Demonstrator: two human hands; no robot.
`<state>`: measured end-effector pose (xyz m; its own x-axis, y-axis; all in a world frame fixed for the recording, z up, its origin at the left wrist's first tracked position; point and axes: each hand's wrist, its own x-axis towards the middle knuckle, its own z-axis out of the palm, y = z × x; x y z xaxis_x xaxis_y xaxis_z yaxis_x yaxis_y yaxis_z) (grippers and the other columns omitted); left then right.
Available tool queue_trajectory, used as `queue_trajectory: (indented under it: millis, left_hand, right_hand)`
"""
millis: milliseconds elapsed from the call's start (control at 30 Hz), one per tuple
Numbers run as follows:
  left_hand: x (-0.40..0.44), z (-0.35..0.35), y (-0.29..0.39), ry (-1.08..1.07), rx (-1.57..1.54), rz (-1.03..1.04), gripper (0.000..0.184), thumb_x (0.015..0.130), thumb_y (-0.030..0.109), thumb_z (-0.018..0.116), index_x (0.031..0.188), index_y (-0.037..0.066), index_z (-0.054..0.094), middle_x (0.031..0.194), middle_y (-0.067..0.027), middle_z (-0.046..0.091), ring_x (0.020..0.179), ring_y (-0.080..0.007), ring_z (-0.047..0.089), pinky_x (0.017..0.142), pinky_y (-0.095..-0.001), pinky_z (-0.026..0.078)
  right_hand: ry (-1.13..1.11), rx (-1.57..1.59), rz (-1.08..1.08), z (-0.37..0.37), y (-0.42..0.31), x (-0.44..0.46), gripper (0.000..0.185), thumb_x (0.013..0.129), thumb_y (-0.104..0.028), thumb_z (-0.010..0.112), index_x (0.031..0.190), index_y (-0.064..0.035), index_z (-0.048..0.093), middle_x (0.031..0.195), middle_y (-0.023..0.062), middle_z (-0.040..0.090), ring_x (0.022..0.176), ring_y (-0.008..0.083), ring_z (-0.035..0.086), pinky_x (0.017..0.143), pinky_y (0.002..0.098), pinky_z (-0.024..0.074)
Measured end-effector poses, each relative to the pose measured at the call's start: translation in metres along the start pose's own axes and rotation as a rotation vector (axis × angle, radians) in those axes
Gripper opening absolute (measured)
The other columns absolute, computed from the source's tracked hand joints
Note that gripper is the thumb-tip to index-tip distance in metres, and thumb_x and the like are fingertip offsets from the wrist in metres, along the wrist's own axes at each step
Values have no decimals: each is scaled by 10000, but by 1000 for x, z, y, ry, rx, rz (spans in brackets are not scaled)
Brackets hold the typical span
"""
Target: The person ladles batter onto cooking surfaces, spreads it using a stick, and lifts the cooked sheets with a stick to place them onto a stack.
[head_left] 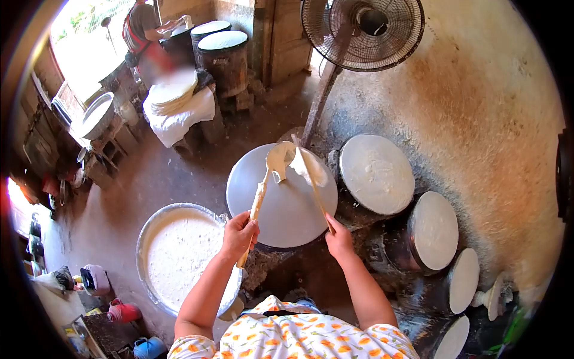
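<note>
My left hand (241,233) is wrapped round the bamboo-like handle of a ladle (258,200), whose pale-coated bowl is over the far part of a large round griddle (269,209). In my right hand (339,236) is a long thin wooden stick (317,194), its far end close to the ladle's bowl. A patch of white batter (318,175) shows beside the stick at the griddle's far right; whether it clings to the stick or lies on the surface I cannot tell. To the left of the griddle, a wide tub (141,263) holds creamy white batter (182,251).
More round white-topped drums (376,173) curve along the wall at right. A standing fan (365,24) rises behind the griddle. At back left, a person (143,36) works near a stack of pale round sheets (172,93) on a white cloth. A red pitcher (124,311) sits at lower left.
</note>
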<state>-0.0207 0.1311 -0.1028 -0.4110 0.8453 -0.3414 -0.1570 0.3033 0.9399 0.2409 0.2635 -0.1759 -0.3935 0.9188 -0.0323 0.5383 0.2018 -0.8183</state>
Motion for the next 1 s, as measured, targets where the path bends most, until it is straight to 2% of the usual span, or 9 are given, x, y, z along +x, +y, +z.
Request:
queue_trajectory:
  millis: [167, 233, 333, 500, 700, 733, 833, 933, 1000]
  left_hand:
    - [-4, -29, 0, -90, -289, -69, 189, 918, 135, 480, 1014, 15, 591, 663, -21, 524, 478, -75, 469, 398, -217, 391]
    - [-9, -46, 0, -314, -898, -81, 289, 920, 140, 496, 1161, -16, 530, 713, -51, 518, 500, -84, 464, 385, -201, 356]
    - [-25, -54, 10, -273, -898, 18, 323, 930, 169, 497, 1183, -30, 516, 718, -51, 512, 502, -85, 458, 386, -199, 353]
    - [-34, -66, 9, 0, -450, 21, 237, 941, 153, 442, 1055, -26, 547, 680, -35, 505, 462, -85, 444, 380, -213, 347]
    - [-38, -70, -11, 29, -417, 0, 210, 914, 142, 444, 1002, -25, 536, 664, -38, 523, 428, -88, 430, 360, -220, 331]
    - [-38, -69, -12, 35, -418, 2, 210, 914, 142, 444, 1002, -25, 536, 664, -38, 523, 428, -88, 430, 360, -220, 331]
    - [-40, -70, -13, 23, -432, -23, 245, 916, 148, 448, 1060, -37, 517, 651, -23, 492, 435, -79, 419, 356, -209, 333]
    - [-40, -80, -17, -362, -1162, -23, 388, 919, 170, 468, 1222, -69, 425, 656, -9, 423, 462, -52, 395, 348, -174, 355]
    - [-48, -71, -2, -311, -1139, 69, 389, 919, 175, 477, 1219, -70, 436, 656, -9, 429, 458, -47, 391, 350, -168, 355]
  right_hand:
    - [175, -52, 35, -10, 19, -51, 545, 766, 34, 475, 1291, -108, 517, 1185, 207, 582, 1117, 306, 565, 882, 330, 459]
    - [68, -9, 68, 3, 15, -49, 545, 765, 35, 478, 1291, -105, 515, 1168, 227, 582, 1115, 318, 562, 892, 331, 452]
    - [-4, -22, -4, 30, -18, -16, 531, 763, 42, 474, 1272, -103, 529, 1146, 229, 583, 1091, 344, 561, 890, 358, 457]
    - [-103, -46, -101, 62, -36, 6, 522, 769, 53, 479, 1258, -118, 545, 1130, 218, 590, 1056, 356, 566, 885, 384, 465]
    - [-200, -68, -160, 29, -48, -39, 500, 771, 58, 482, 1219, -135, 589, 1139, 174, 607, 1056, 287, 599, 894, 341, 473]
    - [-140, -49, -131, 24, -29, -34, 478, 767, 77, 480, 1195, -95, 606, 1168, 142, 617, 1086, 228, 600, 913, 288, 461]
    - [77, 40, 14, 9, -12, -1, 520, 753, 82, 469, 1252, -42, 545, 1217, 173, 588, 1137, 232, 567, 948, 290, 428]
    - [-65, -7, 49, 17, 0, 43, 536, 756, 87, 454, 1279, -15, 508, 1243, 191, 566, 1162, 236, 547, 970, 293, 410]
    - [-207, 5, -18, 31, -16, 40, 537, 760, 83, 436, 1281, -27, 514, 1254, 176, 565, 1175, 211, 535, 982, 282, 397]
